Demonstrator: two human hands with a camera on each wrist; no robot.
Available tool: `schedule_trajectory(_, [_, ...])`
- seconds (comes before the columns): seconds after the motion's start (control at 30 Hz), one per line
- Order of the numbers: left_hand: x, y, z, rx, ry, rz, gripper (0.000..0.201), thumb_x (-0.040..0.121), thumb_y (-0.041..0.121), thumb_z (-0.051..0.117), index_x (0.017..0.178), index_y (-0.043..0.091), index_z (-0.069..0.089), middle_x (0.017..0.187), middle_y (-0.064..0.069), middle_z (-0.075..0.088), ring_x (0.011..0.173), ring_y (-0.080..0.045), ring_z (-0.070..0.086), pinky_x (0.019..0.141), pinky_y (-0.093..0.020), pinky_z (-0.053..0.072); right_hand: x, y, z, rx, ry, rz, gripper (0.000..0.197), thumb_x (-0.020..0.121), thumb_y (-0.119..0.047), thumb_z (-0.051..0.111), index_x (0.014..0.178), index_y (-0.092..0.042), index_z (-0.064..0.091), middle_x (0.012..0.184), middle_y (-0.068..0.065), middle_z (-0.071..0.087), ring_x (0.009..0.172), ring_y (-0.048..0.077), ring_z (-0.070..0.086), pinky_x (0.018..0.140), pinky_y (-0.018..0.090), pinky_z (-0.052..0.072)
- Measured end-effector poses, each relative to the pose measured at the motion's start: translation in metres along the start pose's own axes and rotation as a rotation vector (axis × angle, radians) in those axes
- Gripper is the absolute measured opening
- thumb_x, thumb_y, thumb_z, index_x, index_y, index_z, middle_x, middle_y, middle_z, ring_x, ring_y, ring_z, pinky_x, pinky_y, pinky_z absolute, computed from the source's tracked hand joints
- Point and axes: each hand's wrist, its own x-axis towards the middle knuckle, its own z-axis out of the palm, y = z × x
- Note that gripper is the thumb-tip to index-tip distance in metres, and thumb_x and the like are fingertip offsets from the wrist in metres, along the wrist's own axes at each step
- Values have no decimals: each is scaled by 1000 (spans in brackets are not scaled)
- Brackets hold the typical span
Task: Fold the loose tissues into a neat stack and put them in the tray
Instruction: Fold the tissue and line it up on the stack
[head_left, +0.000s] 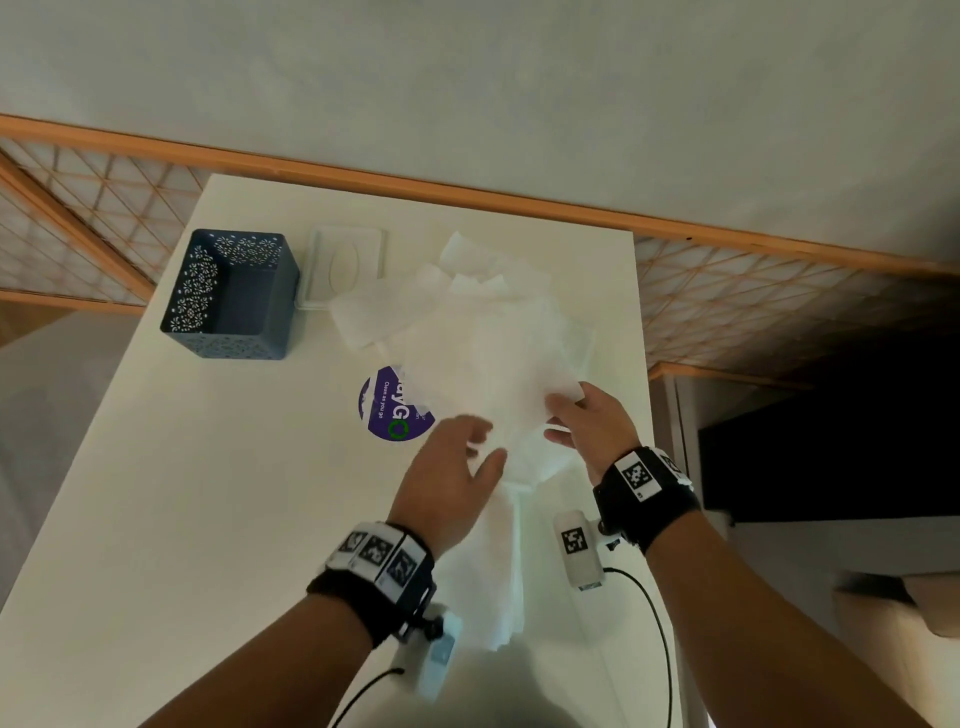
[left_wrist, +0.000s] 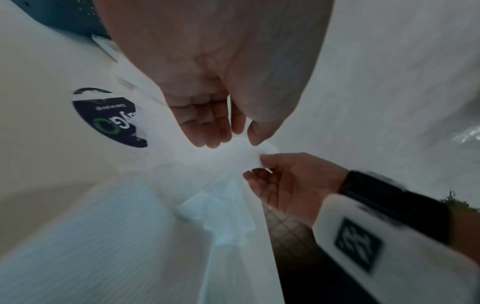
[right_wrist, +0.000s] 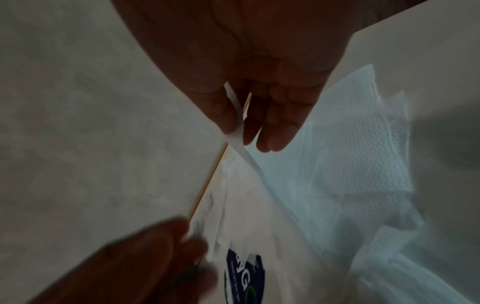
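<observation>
Counts: 1 dark blue perforated tray (head_left: 228, 299) at 10 o'clock on the counter (head_left: 208, 493). 1 white flat lid w/ oval slot (head_left: 347, 265) just beside it, toward 11. 1 round purple sticker (head_left: 384, 410) near centre, partly under tissue. Loose tissues (head_left: 467, 291): a heap from 12 to 2, overlapping, exact no. can't tell, several at least. 1 tissue sheet (head_left: 498, 374) held up. 2 hands: left (head_left: 452, 467), right (head_left: 587, 421). 2 wrist bands w/ markers.
</observation>
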Motion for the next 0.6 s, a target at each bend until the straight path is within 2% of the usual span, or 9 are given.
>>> schedule_trajectory(0.07, [16,9,1,-73,-13,-20,49,98,46,68,140,28,50,136,15,56,120,0,57,100,-26,49,-10,-3,3,49,-51,-18,13,99,-14,65,109,-10,72,109,12,74,98,23,72,90,40,63])
schedule_trajectory(0.13, [30,18,0,-126,-46,-42,58,97,51,69,145,28,45,143,16,53,129,-3,54,106,-29,47,-20,-8,6,83,-130,-40,18,101,-13,61,114,-10,72,112,10,77,103,24,74,91,40,62])
schedule_trajectory(0.23, [44,25,-3,-191,-61,-69,63,95,54,70,145,27,44,139,14,58,125,-3,59,104,-28,50,-30,-15,11,99,-222,-62,20,103,-12,58,119,-8,70,114,11,77,108,26,74,94,40,61])
schedule_trajectory(0.3, [50,26,-5,-249,-59,-108,58,95,52,71,142,29,45,128,11,67,112,-4,68,94,-28,55,-33,-18,16,89,-267,-77,21,104,-16,60,122,-9,69,115,10,77,109,26,74,95,41,60])
schedule_trajectory(0.4, [54,29,-9,-322,-6,-136,37,99,48,67,126,24,58,106,5,74,92,-11,72,79,-28,53,-34,-20,22,76,-290,-83,19,104,-13,58,119,-10,69,114,11,77,108,26,74,96,42,60])
schedule_trajectory(0.47, [56,30,-12,-368,40,-153,32,100,48,63,105,17,67,93,4,73,82,-16,67,76,-39,54,-34,-21,24,72,-286,-85,18,102,-9,57,116,-8,68,113,15,76,108,28,74,96,44,60])
schedule_trajectory(0.53, [58,31,-15,-419,58,-190,39,98,49,61,89,11,65,83,-5,68,77,-25,63,81,-53,56,-33,-22,26,65,-289,-92,17,101,-8,56,113,-7,69,107,15,75,104,30,73,96,46,60])
schedule_trajectory(0.6, [60,31,-18,-474,63,-224,42,93,50,62,82,10,61,86,-21,66,81,-42,65,89,-62,58,-32,-24,28,62,-283,-94,17,100,-6,56,111,-6,69,99,10,74,97,26,72,94,45,61])
